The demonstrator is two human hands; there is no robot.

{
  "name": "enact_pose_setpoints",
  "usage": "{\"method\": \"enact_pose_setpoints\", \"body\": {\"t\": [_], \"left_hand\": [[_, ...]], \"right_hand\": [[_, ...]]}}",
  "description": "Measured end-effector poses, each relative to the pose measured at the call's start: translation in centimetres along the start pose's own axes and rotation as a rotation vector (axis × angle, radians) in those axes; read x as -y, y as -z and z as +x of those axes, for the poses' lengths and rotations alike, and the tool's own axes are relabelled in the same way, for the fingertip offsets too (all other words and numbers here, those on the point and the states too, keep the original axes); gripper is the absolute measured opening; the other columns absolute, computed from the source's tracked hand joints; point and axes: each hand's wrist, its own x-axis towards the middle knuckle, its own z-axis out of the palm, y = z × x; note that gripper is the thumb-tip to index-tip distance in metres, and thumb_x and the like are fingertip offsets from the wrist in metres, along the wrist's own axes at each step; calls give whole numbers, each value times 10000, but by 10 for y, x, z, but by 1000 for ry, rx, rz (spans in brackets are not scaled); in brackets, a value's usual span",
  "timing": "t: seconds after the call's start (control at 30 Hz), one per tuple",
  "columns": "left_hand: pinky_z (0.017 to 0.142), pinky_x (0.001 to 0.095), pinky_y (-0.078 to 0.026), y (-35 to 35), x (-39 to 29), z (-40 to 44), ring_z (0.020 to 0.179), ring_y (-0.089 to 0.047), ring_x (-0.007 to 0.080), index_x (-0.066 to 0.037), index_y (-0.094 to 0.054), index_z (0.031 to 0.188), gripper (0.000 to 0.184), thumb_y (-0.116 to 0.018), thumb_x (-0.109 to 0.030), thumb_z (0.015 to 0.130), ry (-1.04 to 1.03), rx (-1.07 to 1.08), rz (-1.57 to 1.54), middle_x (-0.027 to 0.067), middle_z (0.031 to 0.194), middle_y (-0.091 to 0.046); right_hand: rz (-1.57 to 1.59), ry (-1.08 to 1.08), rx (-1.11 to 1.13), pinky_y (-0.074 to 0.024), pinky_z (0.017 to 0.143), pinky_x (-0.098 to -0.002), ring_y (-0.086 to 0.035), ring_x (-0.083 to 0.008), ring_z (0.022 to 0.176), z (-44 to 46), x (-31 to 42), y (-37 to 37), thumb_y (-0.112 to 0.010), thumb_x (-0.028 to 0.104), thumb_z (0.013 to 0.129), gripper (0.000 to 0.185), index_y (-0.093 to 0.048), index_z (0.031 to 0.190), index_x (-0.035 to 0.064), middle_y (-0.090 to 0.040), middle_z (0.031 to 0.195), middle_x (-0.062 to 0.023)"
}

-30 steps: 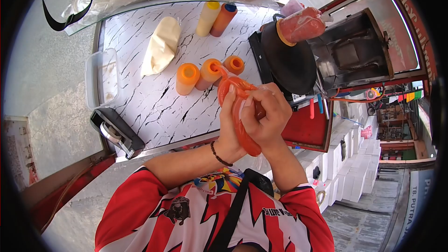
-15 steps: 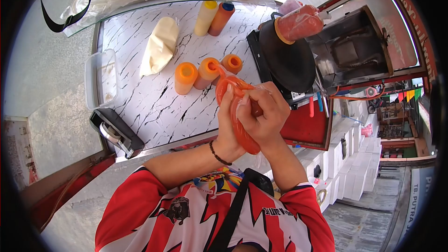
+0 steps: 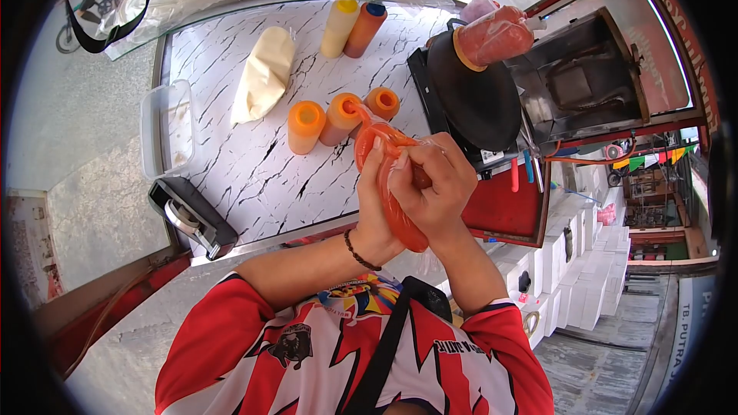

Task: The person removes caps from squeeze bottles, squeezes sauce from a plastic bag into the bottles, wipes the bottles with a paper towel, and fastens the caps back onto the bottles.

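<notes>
A clear plastic bag of red-orange sauce (image 3: pixel 400 219) is gripped between both hands, its narrow tip in the mouth of the middle open bottle (image 3: pixel 340 120). My left hand (image 3: pixel 374 204) wraps the bag from the left, below the tip. On the right side, my right hand (image 3: pixel 437 184) has its fingers curled and pressed on the bag. An open bottle with an orange neck (image 3: pixel 305 129) stands to the left, and another (image 3: pixel 382 103) to the right, partly behind the bag.
Yellow-capped (image 3: pixel 338 29) and blue-capped bottles (image 3: pixel 365 31) stand farther back, beside a cream piping bag (image 3: pixel 264 77). At left are a clear container (image 3: pixel 169 129) and tape dispenser (image 3: pixel 192 219). A dark round pan (image 3: pixel 473 96) with a red-filled bag (image 3: pixel 496 37) sits right.
The sauce bag looks slightly thinner near the hands. Both hands keep their hold, and the tip stays in the middle bottle. A bicycle has come into view at the upper left.
</notes>
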Motion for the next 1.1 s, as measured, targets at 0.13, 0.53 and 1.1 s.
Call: {"method": "enact_pose_setpoints", "body": {"t": [0.13,0.53,1.1], "left_hand": [[931,319,-523,1,0,1,1011,-645,166,-111,-587,1172,388,-513,-477,1065,12,-5,-6,52,1102,-652],[953,318,-523,8,-3,1,1049,-647,162,-114,-586,1198,434,-516,-516,1050,82,-9,1,48,1131,-646],[924,297,-530,14,-2,0,1019,-649,143,-122,-575,1220,424,-503,-509,1061,147,5,1,39,1109,-641]], "right_hand": [[6,-10,6,-486,524,-341,-593,-236,616,-2,-1,-1,-778,81,749,163,-633,818,51,-600,762,-86],[-11,45,-11,-494,542,-343,-603,-253,640,-5,-4,-3,-768,78,740,162,-647,844,52,-611,797,-101],[-28,76,-29,-506,565,-333,-618,-264,667,-11,-5,-2,-754,59,741,165,-662,876,33,-648,832,-105]]}}
